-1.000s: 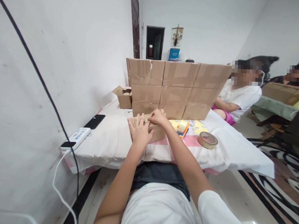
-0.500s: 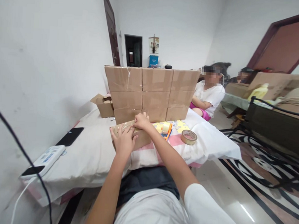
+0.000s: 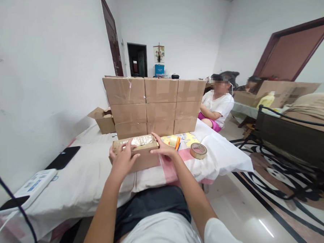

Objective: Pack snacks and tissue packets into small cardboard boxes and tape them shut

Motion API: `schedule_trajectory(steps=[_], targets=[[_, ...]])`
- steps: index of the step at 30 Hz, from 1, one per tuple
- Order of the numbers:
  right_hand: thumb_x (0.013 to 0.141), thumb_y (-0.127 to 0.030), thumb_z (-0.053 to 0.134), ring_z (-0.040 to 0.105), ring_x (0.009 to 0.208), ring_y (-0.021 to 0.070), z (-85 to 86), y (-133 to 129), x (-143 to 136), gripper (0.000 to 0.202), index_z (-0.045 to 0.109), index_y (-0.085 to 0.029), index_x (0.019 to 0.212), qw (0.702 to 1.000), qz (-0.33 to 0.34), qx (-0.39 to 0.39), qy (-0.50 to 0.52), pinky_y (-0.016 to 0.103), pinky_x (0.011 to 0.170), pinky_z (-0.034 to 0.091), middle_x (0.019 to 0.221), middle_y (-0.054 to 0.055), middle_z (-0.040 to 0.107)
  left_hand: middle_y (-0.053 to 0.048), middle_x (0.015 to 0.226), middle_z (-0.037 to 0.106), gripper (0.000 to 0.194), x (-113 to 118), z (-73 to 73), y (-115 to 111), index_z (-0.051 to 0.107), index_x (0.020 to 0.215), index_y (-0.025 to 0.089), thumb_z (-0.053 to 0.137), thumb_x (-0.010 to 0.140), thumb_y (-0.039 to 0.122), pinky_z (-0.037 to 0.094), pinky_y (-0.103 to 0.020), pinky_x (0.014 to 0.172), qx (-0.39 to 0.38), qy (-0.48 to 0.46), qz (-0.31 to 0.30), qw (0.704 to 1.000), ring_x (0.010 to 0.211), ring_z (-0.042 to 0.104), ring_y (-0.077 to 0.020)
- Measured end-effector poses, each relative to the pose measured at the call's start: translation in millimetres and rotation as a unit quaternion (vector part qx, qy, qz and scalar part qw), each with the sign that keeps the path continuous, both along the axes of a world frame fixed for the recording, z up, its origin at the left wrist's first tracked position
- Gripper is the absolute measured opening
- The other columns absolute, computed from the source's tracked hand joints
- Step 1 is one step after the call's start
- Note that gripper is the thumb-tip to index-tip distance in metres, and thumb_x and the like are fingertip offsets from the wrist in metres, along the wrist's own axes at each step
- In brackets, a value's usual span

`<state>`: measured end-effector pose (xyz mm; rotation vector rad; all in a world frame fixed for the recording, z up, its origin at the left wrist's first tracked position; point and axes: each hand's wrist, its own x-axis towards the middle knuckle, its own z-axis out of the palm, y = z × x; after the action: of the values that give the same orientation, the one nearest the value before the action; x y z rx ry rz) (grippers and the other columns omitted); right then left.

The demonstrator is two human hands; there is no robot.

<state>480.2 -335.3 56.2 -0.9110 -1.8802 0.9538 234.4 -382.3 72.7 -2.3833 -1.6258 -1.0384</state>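
Note:
A small cardboard box (image 3: 142, 159) lies lengthwise in front of me on the cloth, with shiny clear tape (image 3: 142, 139) along its top. My left hand (image 3: 122, 157) grips its left end, fingers spread over the top and thumb on the front face. At the right end, my right hand (image 3: 162, 148) holds the corner, with fingers on the upper edge and thumb against the front. To the right of that hand lie a tape dispenser (image 3: 175, 141) with orange and blue parts and a roll of brown tape (image 3: 198, 151).
Behind the box stands a wall of stacked cardboard boxes (image 3: 161, 112). An open carton (image 3: 103, 121) is at its left. A black phone (image 3: 63, 157) and a white power strip (image 3: 29, 189) lie on the left side of the table (image 3: 88, 177). A person (image 3: 218, 104) sits beyond the right edge.
My right hand has moved from the box's top to its right end, uncovering the shiny tape. My left hand stays at the left end. The view has shifted slightly right.

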Motion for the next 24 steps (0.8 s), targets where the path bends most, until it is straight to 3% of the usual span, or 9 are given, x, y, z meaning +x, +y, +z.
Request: schedule_trajectory(steps=[2, 4, 6, 10, 14, 17, 20, 22, 24], targets=[[0.062, -0.047, 0.087, 0.043, 0.132, 0.0263, -4.1, -7.7, -3.6, 0.091, 0.044, -0.027, 0.139, 0.998, -0.035, 0.048, -0.018, 0.04, 0.11, 0.036, 0.142, 0.01, 0.042, -0.011, 0.116, 0.074, 0.069, -8.4, 0.3, 0.4, 0.032, 0.151, 0.024, 0.059, 0.089, 0.037, 0.005, -0.067, 0.114, -0.007, 0.007, -0.021, 1.0, 0.134, 0.047, -0.0362], [0.063, -0.047, 0.086, 0.049, 0.121, 0.0253, -2.3, -18.1, -6.5, 0.067, 0.056, -0.025, 0.119, 0.993, -0.08, 0.083, -0.005, 0.038, 0.102, 0.042, 0.127, 0.008, 0.049, -0.01, 0.115, 0.074, 0.074, -12.0, 3.1, -1.2, 0.029, 0.152, 0.024, 0.061, 0.088, 0.041, 0.004, -0.066, 0.115, 0.012, -0.005, -0.028, 1.0, 0.134, 0.046, -0.0358], [0.066, -0.048, 0.082, 0.052, 0.112, 0.0246, 4.2, -32.4, -5.2, 0.054, 0.057, -0.024, 0.107, 0.987, -0.122, 0.098, 0.035, 0.036, 0.092, 0.047, 0.116, 0.006, 0.051, -0.011, 0.119, 0.071, 0.074, -9.2, 8.0, -4.8, 0.032, 0.15, 0.023, 0.063, 0.086, 0.045, 0.005, -0.062, 0.117, 0.078, -0.037, -0.015, 0.996, 0.133, 0.047, -0.0349], [0.066, -0.05, 0.08, 0.053, 0.108, 0.0261, 29.1, -71.4, 19.0, 0.056, 0.054, -0.025, 0.109, 0.957, -0.223, 0.171, 0.076, 0.036, 0.086, 0.049, 0.114, 0.007, 0.051, -0.016, 0.131, 0.06, 0.065, 6.1, 14.7, -11.0, 0.042, 0.141, 0.021, 0.066, 0.085, 0.043, 0.014, -0.055, 0.119, 0.261, -0.098, -0.004, 0.96, 0.134, 0.047, -0.0335], [0.07, -0.05, 0.077, 0.053, 0.111, 0.027, 60.9, -110.0, 77.2, 0.057, 0.051, -0.025, 0.115, 0.883, -0.391, 0.255, 0.056, 0.037, 0.085, 0.05, 0.119, 0.008, 0.051, -0.016, 0.129, 0.061, 0.055, 15.4, 6.7, -6.4, 0.046, 0.136, 0.022, 0.064, 0.086, 0.039, 0.027, -0.052, 0.116, 0.279, -0.109, -0.03, 0.954, 0.132, 0.05, -0.0331], [0.07, -0.052, 0.076, 0.05, 0.117, 0.0285, 72.4, -121.1, 139.8, 0.06, 0.051, -0.023, 0.116, 0.778, -0.552, 0.299, 0.018, 0.04, 0.092, 0.048, 0.121, 0.01, 0.047, -0.014, 0.124, 0.064, 0.045, 18.1, -3.8, 1.3, 0.052, 0.128, 0.022, 0.063, 0.088, 0.037, 0.03, -0.051, 0.114, 0.258, -0.117, -0.044, 0.958, 0.13, 0.052, -0.0326], [0.067, -0.053, 0.076, 0.046, 0.122, 0.0291, 63.2, -108.6, 203.6, 0.065, 0.051, -0.021, 0.117, 0.687, -0.672, 0.273, -0.039, 0.044, 0.103, 0.041, 0.122, 0.012, 0.042, -0.013, 0.12, 0.067, 0.038, 20.5, -9.9, 7.9, 0.054, 0.123, 0.021, 0.061, 0.089, 0.036, 0.033, -0.049, 0.112, 0.248, -0.136, -0.047, 0.958, 0.127, 0.055, -0.0312], [0.065, -0.051, 0.079, 0.044, 0.124, 0.0303, 47.6, -90.1, 238.1, 0.069, 0.05, -0.019, 0.119, 0.666, -0.713, 0.21, -0.067, 0.043, 0.105, 0.039, 0.125, 0.014, 0.039, -0.012, 0.118, 0.067, 0.035, 21.3, -11.4, 12.3, 0.056, 0.121, 0.021, 0.061, 0.09, 0.036, 0.034, -0.048, 0.112, 0.244, -0.14, -0.046, 0.959, 0.124, 0.056, -0.0302], [0.063, -0.05, 0.08, 0.043, 0.126, 0.033, 29.8, -68.1, 262.8, 0.073, 0.05, -0.018, 0.121, 0.669, -0.727, 0.121, -0.091, 0.043, 0.105, 0.039, 0.127, 0.016, 0.037, -0.011, 0.117, 0.068, 0.033, 20.2, -12.4, 18.0, 0.057, 0.12, 0.02, 0.061, 0.09, 0.035, 0.036, -0.047, 0.111, 0.24, -0.139, -0.047, 0.96, 0.122, 0.058, -0.0292]])
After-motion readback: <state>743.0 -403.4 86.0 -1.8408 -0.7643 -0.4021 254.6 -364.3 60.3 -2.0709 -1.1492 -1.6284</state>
